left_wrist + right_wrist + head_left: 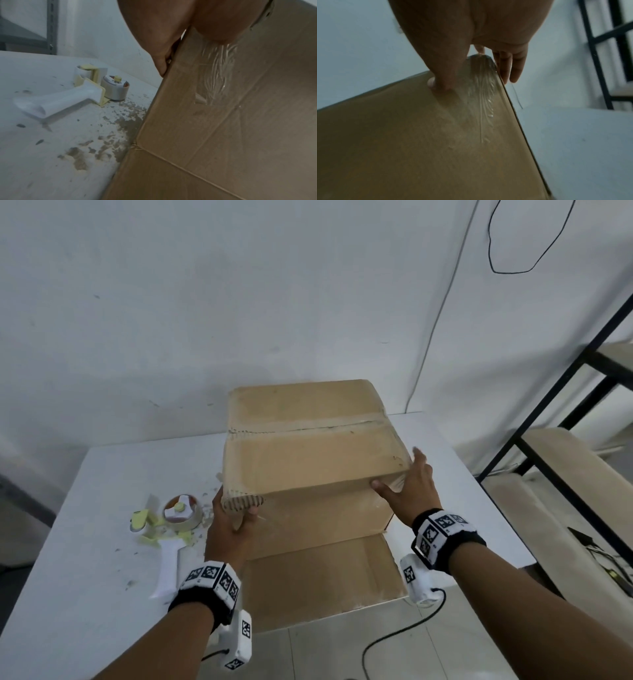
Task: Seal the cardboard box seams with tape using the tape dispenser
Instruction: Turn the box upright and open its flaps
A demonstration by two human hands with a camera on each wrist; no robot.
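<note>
A brown cardboard box stands on the white table, with a clear tape strip across its top seam. One flap lies open toward me at the bottom front. My left hand grips the near-left top corner, thumb on the front face. My right hand clasps the near-right top corner, with its thumb on the front face and fingers down the right side. Wrinkled tape wraps that corner. The white and yellow tape dispenser lies on the table left of the box, held by no hand.
Scuffed, flaked paint marks the table beside the box. A black-framed shelf rack stands to the right. A white wall rises right behind the table. Cables trail on the floor below the table's near edge.
</note>
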